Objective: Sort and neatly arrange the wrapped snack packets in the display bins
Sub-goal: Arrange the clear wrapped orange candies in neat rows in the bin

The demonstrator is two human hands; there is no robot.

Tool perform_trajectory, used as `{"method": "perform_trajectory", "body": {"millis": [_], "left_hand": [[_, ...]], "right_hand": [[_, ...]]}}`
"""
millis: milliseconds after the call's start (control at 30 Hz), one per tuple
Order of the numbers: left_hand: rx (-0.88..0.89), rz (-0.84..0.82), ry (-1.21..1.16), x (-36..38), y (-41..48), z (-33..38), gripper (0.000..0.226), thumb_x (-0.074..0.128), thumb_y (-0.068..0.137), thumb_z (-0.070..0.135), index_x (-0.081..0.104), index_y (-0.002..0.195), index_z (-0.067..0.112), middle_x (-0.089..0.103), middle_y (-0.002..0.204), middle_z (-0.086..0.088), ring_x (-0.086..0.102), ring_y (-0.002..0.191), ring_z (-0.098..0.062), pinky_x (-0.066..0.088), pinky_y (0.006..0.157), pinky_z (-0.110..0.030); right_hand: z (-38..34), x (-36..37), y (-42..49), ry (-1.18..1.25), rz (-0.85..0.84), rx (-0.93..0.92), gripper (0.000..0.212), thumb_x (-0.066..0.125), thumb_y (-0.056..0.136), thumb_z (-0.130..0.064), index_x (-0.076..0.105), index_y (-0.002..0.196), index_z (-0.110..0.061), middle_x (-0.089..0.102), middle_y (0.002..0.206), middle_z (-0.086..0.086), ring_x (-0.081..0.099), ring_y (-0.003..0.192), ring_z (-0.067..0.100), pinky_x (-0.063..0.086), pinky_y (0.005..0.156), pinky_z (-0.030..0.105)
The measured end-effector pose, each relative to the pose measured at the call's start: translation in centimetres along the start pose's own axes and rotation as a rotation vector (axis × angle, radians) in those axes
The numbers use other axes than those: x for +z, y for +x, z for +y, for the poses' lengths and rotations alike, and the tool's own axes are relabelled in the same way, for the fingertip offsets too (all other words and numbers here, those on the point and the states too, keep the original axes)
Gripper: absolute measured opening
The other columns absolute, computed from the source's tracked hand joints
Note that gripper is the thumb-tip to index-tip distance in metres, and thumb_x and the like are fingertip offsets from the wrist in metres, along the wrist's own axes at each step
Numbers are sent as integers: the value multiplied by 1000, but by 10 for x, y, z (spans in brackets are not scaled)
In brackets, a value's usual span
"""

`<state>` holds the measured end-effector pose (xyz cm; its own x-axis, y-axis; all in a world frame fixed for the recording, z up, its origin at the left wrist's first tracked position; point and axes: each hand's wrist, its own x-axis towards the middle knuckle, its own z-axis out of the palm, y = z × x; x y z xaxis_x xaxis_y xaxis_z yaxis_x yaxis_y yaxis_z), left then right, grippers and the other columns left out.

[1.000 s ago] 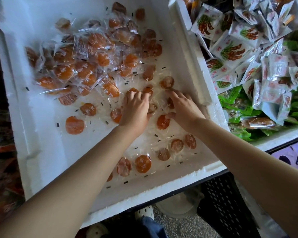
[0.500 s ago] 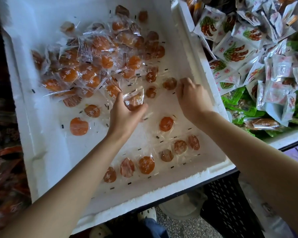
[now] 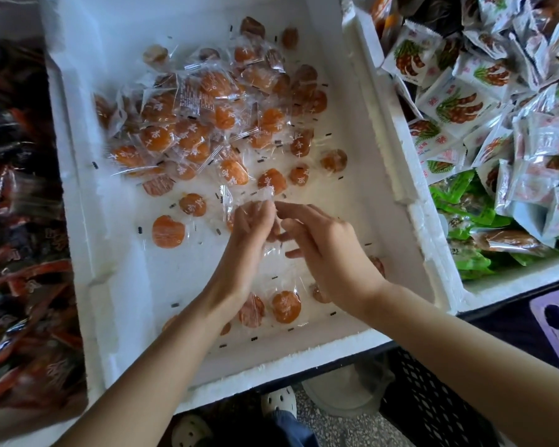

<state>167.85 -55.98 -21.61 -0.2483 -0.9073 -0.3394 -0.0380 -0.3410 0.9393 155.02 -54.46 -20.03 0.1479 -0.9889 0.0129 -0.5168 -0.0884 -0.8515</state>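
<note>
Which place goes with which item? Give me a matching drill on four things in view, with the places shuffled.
Items
1. clear-wrapped packet
2. heap of orange packets
3. lone orange packet
4. green packets

Places
A. near end of the right bin
B. far half of the middle foam bin
C. pinched in the left hand
D. flat on the middle foam bin's floor, left of that hand

Pairs: 1-C, 2-B, 3-D, 4-A
</note>
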Motion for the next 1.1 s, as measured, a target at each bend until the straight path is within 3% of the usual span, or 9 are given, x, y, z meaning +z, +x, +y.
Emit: {"method": "perform_trajectory", "body": {"millis": [67,167,300,433,667,767,867,967,1100], "left_hand": [[-5,-44,44,-5,-7,-1,62,59,81,62,52,115,11,66,105,-6,64,107,-15,45,101,-40],[-4,24,62,-5,-15,-4,16,62,93,29,56,107,32,72,103,7,67,102,-7,51,95,-32],[19,102,75,-9,-20,-4,23,57,95,22,51,115,32,71,102,6,68,91,-1,52,74,-13],[31,197,78,-18,-23,-9,29,59,94,21,51,121,27,68,98,4,68,85,-5,53,73,-14],[-33,330,93,-24,-26,-17,21,61,94,22,50,95,40,64,95,14,63,75,11,44,61,-2],[-64,376,124,-26,-29,-23,22,62,94,22,50,97,40,60,92,18,61,81,6,45,66,-9],[-132,411,125,-32,-31,-30,21,60,94,25,47,102,39,55,96,20,59,95,-5,45,81,-26],[-180,386,60,-35,-33,-29,19,61,92,26,51,107,32,60,103,10,59,105,-18,45,92,-36],[-142,235,-53,-27,-41,-15,43,48,79,50,57,112,25,63,109,3,60,107,-16,46,99,-42]], "right_hand": [[0,-6,1,116,1,91,32,52,93,-3,57,124,-10,61,106,-1,67,85,9,56,71,18],[5,-15,3,47,43,85,31,61,87,-1,59,115,-14,61,103,-7,66,81,7,55,73,17],[46,-28,13,-354,-14,183,54,64,87,-21,42,136,-16,46,133,3,48,118,19,43,99,31],[76,-26,16,-629,-229,375,82,69,81,-38,24,144,-13,34,140,12,38,127,30,36,100,36],[86,-24,30,-545,-173,314,50,72,80,-20,48,123,-12,51,118,6,52,108,26,39,84,27],[73,-21,33,-396,-26,203,20,66,86,-20,58,102,-12,60,100,2,60,87,21,48,77,29],[45,-18,31,-173,67,115,8,65,86,-16,60,92,-18,62,84,-10,59,75,3,45,69,8],[16,-11,27,-15,-95,95,17,67,84,-13,59,87,-27,60,80,-19,58,72,-5,43,68,5],[-2,5,31,13,-309,88,16,69,83,-14,61,89,-28,62,82,-19,58,72,-4,44,69,5]]}}
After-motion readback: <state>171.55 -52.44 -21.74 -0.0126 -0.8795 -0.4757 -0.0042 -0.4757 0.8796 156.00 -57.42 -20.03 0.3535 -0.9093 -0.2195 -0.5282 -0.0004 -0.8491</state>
